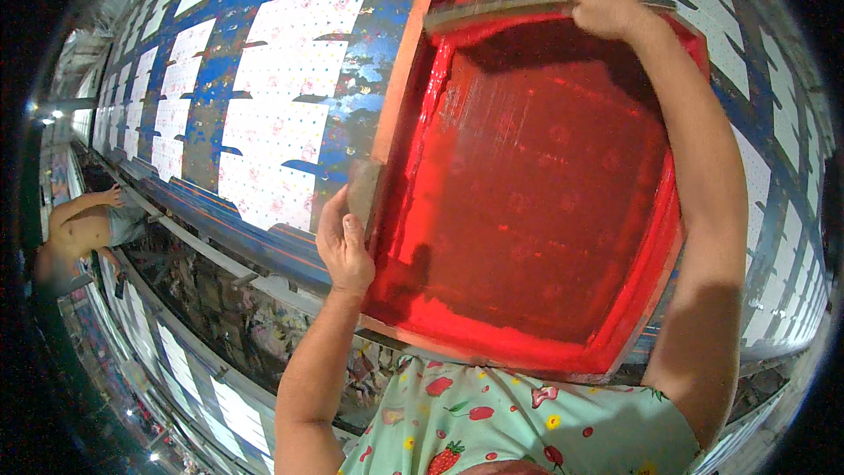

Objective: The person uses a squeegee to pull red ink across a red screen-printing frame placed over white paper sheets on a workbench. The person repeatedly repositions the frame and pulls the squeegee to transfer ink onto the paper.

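So we've got our right hand point(602, 2) clamped on a long squeegee point(492, 13) spanning the far part of the red-coated screen frame point(400, 114). Our left hand point(345, 248) is wrapped round a greyish block point(363, 190) at its left rail. Frame's over our blue worktop point(396, 2), beside rows of white patterned pieces point(294, 70).

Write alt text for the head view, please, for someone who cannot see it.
A person's right hand grips a long bar across the far end of a red-smeared frame; the left hand holds a brown block at its left side. White patterned sheets lie on a blue table.
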